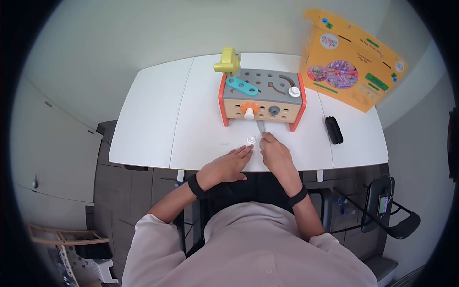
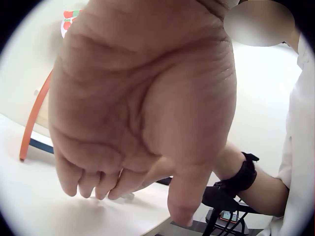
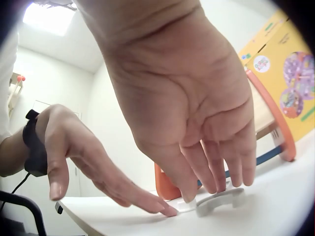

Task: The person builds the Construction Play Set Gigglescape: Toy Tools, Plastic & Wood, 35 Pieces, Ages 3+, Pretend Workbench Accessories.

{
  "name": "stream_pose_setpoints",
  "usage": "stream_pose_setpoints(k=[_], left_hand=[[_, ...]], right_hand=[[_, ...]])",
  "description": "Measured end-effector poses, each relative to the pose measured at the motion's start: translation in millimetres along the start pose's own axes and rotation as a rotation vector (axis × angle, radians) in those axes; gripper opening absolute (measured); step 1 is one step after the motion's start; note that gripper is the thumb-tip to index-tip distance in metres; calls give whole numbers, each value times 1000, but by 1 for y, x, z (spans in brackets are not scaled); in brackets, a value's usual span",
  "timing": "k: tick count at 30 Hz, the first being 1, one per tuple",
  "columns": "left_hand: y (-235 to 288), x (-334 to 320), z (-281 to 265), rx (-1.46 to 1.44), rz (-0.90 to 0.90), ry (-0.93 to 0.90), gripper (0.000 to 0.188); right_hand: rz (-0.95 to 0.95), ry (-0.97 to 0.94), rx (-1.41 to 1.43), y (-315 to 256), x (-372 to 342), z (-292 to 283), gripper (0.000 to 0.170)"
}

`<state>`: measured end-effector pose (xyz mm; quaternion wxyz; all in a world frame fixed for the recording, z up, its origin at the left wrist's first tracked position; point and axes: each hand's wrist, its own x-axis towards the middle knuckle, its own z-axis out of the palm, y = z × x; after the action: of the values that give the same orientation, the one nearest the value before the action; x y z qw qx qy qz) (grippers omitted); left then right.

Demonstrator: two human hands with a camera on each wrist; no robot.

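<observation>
My right hand (image 1: 276, 154) is at a light grey toy wrench (image 3: 221, 200) low over the white table (image 1: 201, 148); its thumb is on the near side and its fingers reach down behind. One end of the wrench points toward the workbench in the head view. Flat and with fingers extended, my left hand (image 1: 224, 168) has its fingertips right beside a white toy nut (image 1: 251, 139). Beyond both hands stands a toy workbench (image 1: 263, 87) with red sides and a grey top. On its front are an orange gear (image 1: 249, 106) with a white bolt and a grey knob-like piece (image 1: 274, 111).
A yellow-green toy piece (image 1: 228, 61) and a turquoise strip with holes (image 1: 242, 86) are on the workbench, with a white nut (image 1: 294, 91) at its right corner. An orange box (image 1: 344, 67) stands behind at right. A black case (image 1: 334, 130) lies near the table's right side.
</observation>
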<state>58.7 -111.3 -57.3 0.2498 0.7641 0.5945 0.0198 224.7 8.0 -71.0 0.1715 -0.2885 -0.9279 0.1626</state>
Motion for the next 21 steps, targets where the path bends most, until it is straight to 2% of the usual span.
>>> stream_pose_setpoints(k=[2, 3, 5, 6, 9, 11, 15, 17, 21], left_hand=[[6, 5, -5, 49, -114, 35, 87], [8, 7, -9, 47, -110, 46, 87], [20, 7, -19, 81, -202, -30, 88], [19, 9, -15, 71, -197, -34, 88], [0, 24, -1, 134, -117, 136, 88], [-6, 30, -2, 159, -130, 125, 88], [-22, 41, -7, 170, -163, 102, 89], [-28, 45, -14, 139, -180, 84, 88], [-32, 53, -18, 119, -184, 63, 88]], right_hand=[[59, 45, 55, -7, -1, -7, 22], [54, 47, 44, -8, 1, -13, 22], [174, -164, 29, -13, -3, -22, 20], [180, -174, 25, -13, -7, -21, 20], [94, -126, -35, -8, -6, -5, 26], [25, -10, -63, 0, -1, 15, 33], [50, -34, -89, 10, 16, 29, 35], [10, 27, -229, 20, 26, 36, 34], [14, 9, -277, 28, 37, 36, 33]])
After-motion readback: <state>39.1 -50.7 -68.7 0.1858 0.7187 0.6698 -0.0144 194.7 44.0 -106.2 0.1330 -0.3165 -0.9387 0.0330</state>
